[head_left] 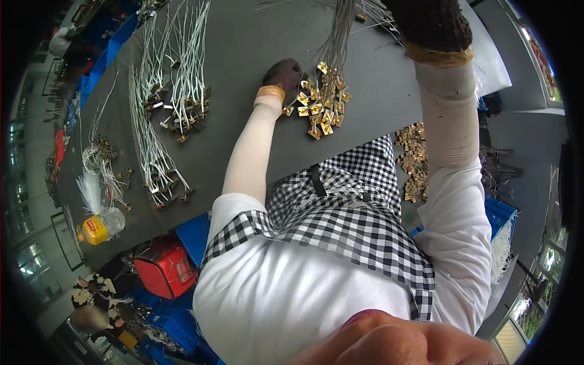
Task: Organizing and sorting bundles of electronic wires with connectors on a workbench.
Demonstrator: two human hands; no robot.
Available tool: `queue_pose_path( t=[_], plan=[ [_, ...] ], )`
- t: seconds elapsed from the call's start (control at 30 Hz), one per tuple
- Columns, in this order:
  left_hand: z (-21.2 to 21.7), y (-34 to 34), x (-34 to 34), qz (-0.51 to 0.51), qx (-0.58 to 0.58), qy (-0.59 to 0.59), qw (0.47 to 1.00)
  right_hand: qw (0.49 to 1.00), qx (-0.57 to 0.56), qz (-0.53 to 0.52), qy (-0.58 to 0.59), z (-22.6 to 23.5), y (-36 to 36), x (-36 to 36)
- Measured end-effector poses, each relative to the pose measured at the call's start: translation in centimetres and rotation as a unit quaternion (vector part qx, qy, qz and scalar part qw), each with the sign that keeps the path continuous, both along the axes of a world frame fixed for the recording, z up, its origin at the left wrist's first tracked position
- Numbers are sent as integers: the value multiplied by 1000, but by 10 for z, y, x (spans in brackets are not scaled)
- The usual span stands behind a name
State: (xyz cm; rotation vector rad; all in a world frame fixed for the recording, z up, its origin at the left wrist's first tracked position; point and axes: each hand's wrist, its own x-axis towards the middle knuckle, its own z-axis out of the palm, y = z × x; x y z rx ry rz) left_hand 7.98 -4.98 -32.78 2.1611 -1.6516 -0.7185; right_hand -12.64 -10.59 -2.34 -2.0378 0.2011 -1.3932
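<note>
My left hand [286, 75], in a dark glove with a tan cuff, is curled at the left side of a bundle of grey wires [342, 36] with brass-coloured metal end pieces [326, 100]. Its fingers look closed, but what they hold, if anything, is hidden. The bundle lies on the dark grey table [243, 36], end pieces towards me. My right hand [435, 27], in a dark glove, reaches to the far right. It is cut by the top edge and its fingers do not show. More thin wires [380, 15] lie just left of it.
Bundles of white wires [191, 67] with metal ends lie on the left. Past them are a coil of white wire [97, 159] and a yellow-labelled bottle [95, 229]. Loose brass pieces [413, 161] are heaped at right. A red bag [164, 267] stands below the table.
</note>
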Motion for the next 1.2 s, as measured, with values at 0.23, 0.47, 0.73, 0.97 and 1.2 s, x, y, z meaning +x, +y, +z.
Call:
queue_pose_path(
  t=[0.23, 0.47, 0.73, 0.97, 1.2],
  plan=[
    [14, 34, -8, -75, -72, 144, 984, 1000, 10, -22, -5, -12, -1, -6],
    [-6, 24, 1, -163, -94, 128, 974, 999, 20, -32, -9, -27, 3, 0],
    [1, 35, -6, -38, 90, 83, 992, 995, 51, -86, 25, -92, 79, -12],
    [12, 54, 6, 16, 39, -26, 999, 992, 88, -76, 47, -161, 165, 11],
    [15, 103, 0, 1, -27, 206, 978, 988, 92, -108, 56, -161, 175, -9]
  ],
)
